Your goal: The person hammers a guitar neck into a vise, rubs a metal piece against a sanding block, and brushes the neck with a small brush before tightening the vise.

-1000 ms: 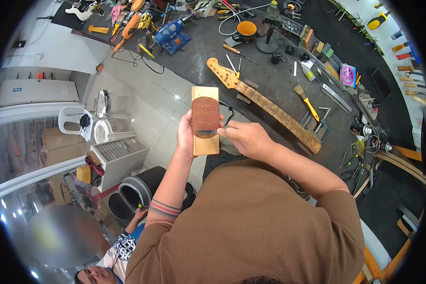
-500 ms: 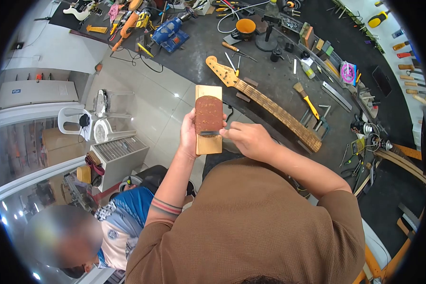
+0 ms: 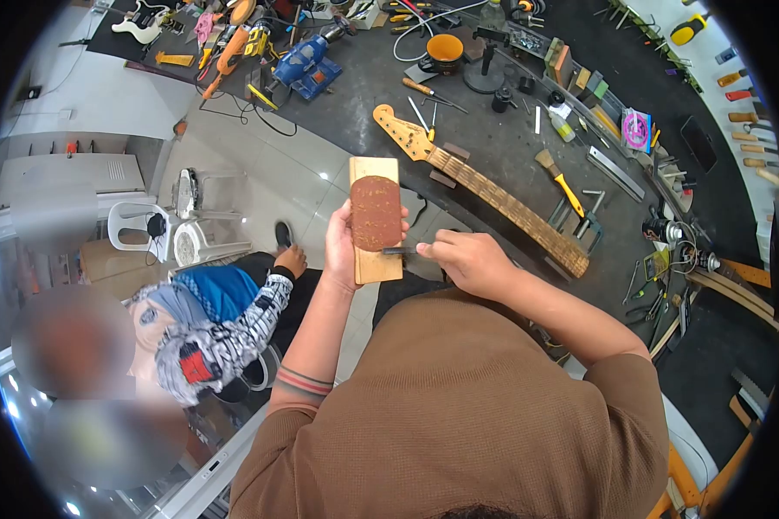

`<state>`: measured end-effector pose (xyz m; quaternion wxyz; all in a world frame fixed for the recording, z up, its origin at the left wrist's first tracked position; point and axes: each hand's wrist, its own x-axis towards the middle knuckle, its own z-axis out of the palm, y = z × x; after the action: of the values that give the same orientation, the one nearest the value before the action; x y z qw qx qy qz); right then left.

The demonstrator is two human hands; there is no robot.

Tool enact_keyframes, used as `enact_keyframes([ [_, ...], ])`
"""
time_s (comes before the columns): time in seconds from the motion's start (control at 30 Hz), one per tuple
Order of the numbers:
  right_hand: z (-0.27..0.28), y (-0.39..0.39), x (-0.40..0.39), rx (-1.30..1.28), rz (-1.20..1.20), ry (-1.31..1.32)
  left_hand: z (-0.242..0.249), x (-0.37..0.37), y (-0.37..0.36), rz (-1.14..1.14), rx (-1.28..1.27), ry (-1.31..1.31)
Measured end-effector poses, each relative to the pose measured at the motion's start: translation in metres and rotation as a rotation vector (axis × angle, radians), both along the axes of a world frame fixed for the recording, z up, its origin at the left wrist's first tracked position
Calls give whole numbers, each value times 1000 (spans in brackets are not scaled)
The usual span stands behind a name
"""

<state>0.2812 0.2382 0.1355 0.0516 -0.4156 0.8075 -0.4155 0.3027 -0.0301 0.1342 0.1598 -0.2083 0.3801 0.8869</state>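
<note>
My left hand (image 3: 341,251) is wrapped round a pale wooden block (image 3: 377,266), held up in front of my chest. On the block's face sits a reddish-brown slab (image 3: 376,214) with rounded ends and speckled yellowish marks; it looks like a sharpening stone. Pinched in my right hand (image 3: 469,261) is a thin, dark metal tool (image 3: 400,251), its tip lying across the block just below the slab's lower edge. What kind of tool it is, I cannot tell. Beyond the hands, a guitar neck (image 3: 493,196) with a wooden fretboard lies on the dark bench.
The bench (image 3: 355,117) carries a blue vise (image 3: 305,67), an orange cup (image 3: 445,49), a yellow-handled brush (image 3: 562,184) and a metal straight bar (image 3: 615,173). Hand tools hang on the right wall. To my left, a person in a patterned sleeve (image 3: 255,320) sits close by, near white chairs (image 3: 134,227).
The metal tool has slid off the slab's lower end onto bare wood, and my right hand has shifted slightly right and down. The person at left has moved, an arm now reaching out.
</note>
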Motion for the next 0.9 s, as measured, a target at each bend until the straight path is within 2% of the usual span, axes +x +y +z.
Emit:
enact_keyframes([
  [0.03, -4, -3, 2, 2, -2, -5, -4, 1, 2, -2, 2, -5],
  [0.1, 3, -18, -1, -149, -20, 60, -8, -3, 9, -72, 98, 25],
  [0.2, 1, -9, -1, -44, 3, 43, -3, -2, 1, -7, 39, 15],
  [0.33, -11, -6, -1, -44, -27, -4, -10, 0, 1, -29, 38, 30],
  [0.43, -7, -23, -7, -140, -74, 67, -7, -5, 5, -22, 87, 21],
  [0.5, -17, -14, -4, -47, -36, 28, -5, -3, -4, 7, 27, -14],
  [0.63, -23, -10, -1, -50, -50, -48, -16, 2, -1, -36, 68, -4],
  [0.73, -15, -27, -8, -170, -82, 20, -17, 1, -1, -29, 116, 11],
  [0.8, -10, -15, -8, -31, -49, -36, -15, 3, -17, -15, 132, 13],
  [0.83, -12, -6, -8, -32, -49, -37, -12, 4, -31, -11, 28, 11],
  [0.9, -20, 18, -12, -16, -204, -251, -17, 12, -67, 49, -205, -8],
])
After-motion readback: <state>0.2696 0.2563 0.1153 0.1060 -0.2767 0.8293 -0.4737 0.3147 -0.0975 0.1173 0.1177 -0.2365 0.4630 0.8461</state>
